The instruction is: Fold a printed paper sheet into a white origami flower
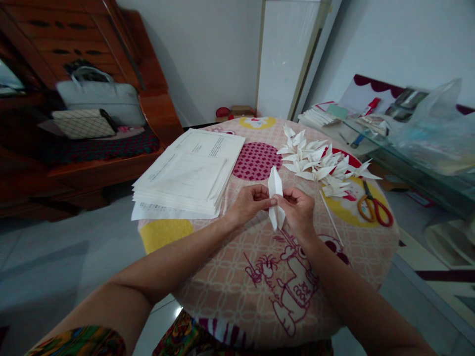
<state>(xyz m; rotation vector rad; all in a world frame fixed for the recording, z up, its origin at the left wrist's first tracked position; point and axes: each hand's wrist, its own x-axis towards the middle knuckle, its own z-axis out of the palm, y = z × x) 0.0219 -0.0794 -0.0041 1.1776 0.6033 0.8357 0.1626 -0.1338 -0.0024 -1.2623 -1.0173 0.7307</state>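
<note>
A narrow piece of folded white paper (275, 184) stands upright between my hands, above the middle of the round table. My left hand (250, 202) pinches its left edge between thumb and fingers. On the other side my right hand (298, 205) grips the right edge, and the two thumbs meet at the paper's middle. Beyond my right hand lies a heap of folded paper cranes (315, 157), partly on a red round thing (347, 159). To the left of my hands is a stack of printed paper sheets (185, 173).
Scissors (374, 210) with orange-red handles lie near the table's right edge. A thin white stick (332, 217) rests by my right wrist. A patterned cloth (222, 277) covers the table. At right stands a glass shelf (401, 163) with a plastic bag (430, 133); at left, a wooden bench (156, 113) holds bags.
</note>
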